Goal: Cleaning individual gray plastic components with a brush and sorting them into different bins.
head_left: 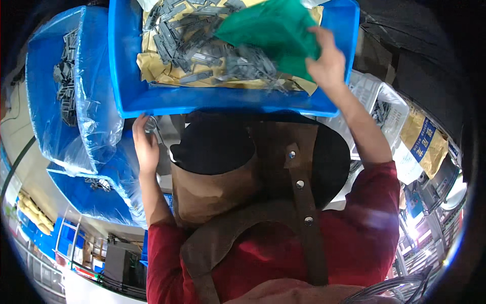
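Note:
My right hand (pixel 329 63) is closed on the edge of a green plastic container (pixel 278 30), scoop-like in shape, tilted over a large blue bin (pixel 228 104). Blurred grey plastic parts (pixel 248 62) lie or tumble just below its lip. More long, narrow grey parts (pixel 174 38) are heaped on brown paper (pixel 152 66) inside the bin. My left hand (pixel 146 147) is at the bin's near left corner, thumb and fingers apart, fingertips at the rim. A small round shiny thing (pixel 151 123) shows by those fingers; whether they touch it I cannot tell.
Left of the bin stand two blue bins lined with clear plastic, an upper one (pixel 38 101) and a lower one (pixel 68 190), both with grey parts. At right are a pale crate (pixel 400 109) with a clear liner and a brown paper sack (pixel 433 157).

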Demonstrator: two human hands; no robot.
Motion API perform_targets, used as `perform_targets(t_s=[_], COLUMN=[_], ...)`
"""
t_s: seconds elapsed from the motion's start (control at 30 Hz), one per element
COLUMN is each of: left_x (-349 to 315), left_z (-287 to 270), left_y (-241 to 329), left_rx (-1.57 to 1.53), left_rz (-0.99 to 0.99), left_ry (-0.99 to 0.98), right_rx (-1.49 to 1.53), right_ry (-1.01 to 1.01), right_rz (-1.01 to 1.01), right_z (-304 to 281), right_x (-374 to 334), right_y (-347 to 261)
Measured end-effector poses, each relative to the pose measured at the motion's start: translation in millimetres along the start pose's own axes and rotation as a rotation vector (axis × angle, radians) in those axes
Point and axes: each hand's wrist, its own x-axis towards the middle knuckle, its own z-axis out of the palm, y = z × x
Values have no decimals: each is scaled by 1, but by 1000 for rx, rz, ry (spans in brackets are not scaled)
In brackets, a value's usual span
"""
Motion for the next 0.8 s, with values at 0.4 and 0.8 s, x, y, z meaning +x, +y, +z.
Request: perform_targets(t_s=[0.4, 0.8], left_x=[149, 193], left_z=[90, 144], left_y=[-36, -125], left_rx=[315, 221], left_rz=[-29, 162], left_ry=[-441, -830], right_rx=[-210, 449], right_ry=[17, 74], right_rz=[165, 335], right_z=[3, 9], right_x=[-10, 26], right_y=[0, -31])
